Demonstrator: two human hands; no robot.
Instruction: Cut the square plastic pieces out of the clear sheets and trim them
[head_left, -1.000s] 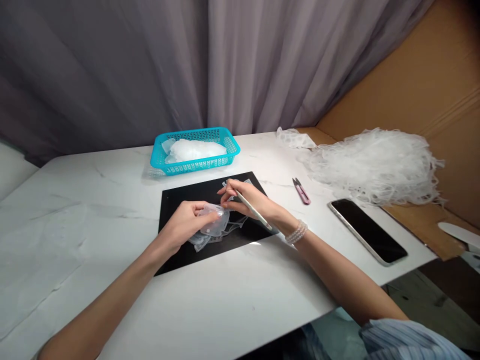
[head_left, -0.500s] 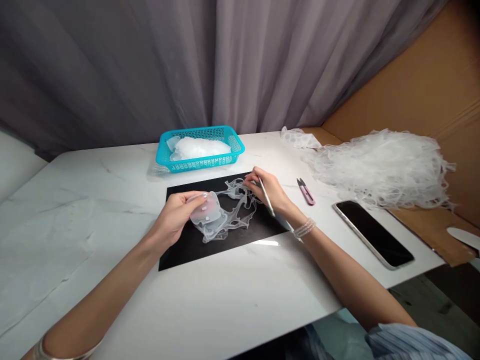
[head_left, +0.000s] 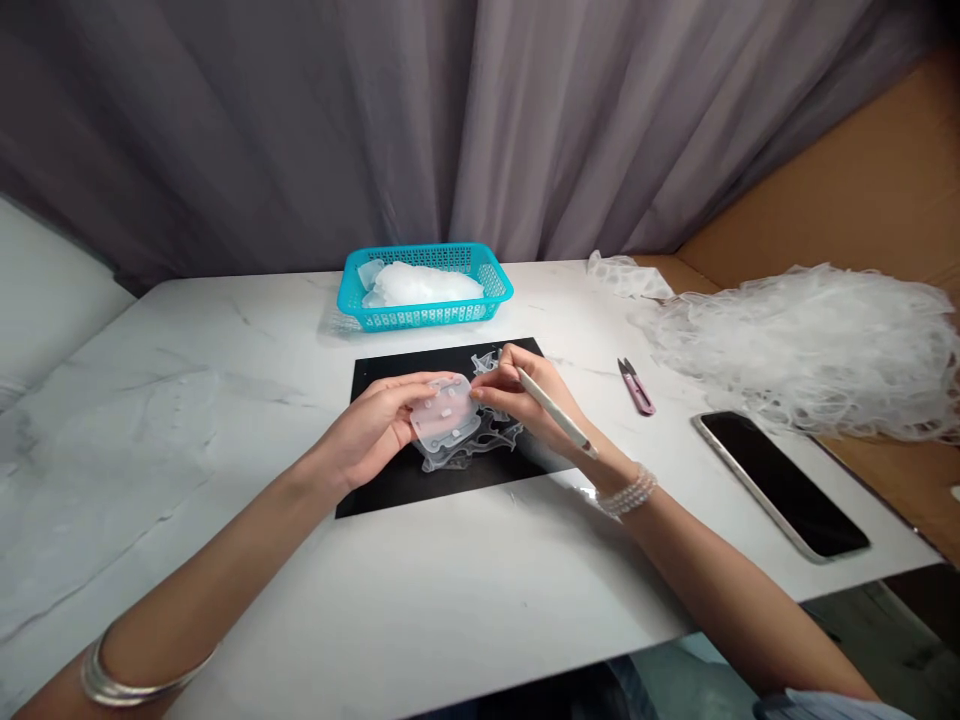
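My left hand (head_left: 382, 425) pinches a translucent, rounded silicone-like piece (head_left: 442, 425) with small raised and cut-out details, holding it over the black mat (head_left: 397, 490). At the right edge of that piece are the fingertips of my right hand (head_left: 525, 385), closed together. A slender white pen-shaped tool (head_left: 555, 410) is tucked in the right hand and points back toward the wrist. Clear, lacy scraps (head_left: 499, 437) lie on the mat below and behind the piece. I cannot tell whether the right fingertips also grip a scrap or the piece's edge.
Behind the mat, a turquoise basket (head_left: 427, 318) holds a bag-like white bundle (head_left: 424, 285). On the right are pink-handled thread snips (head_left: 637, 390), a phone (head_left: 784, 485) and a large heap of stringy translucent trimmings (head_left: 817, 350). A grey curtain (head_left: 375, 120) hangs behind the table.
My right hand has come in from the scraps to the edge of the piece. The piece now faces up more fully in my left hand. The view has shifted slightly left.
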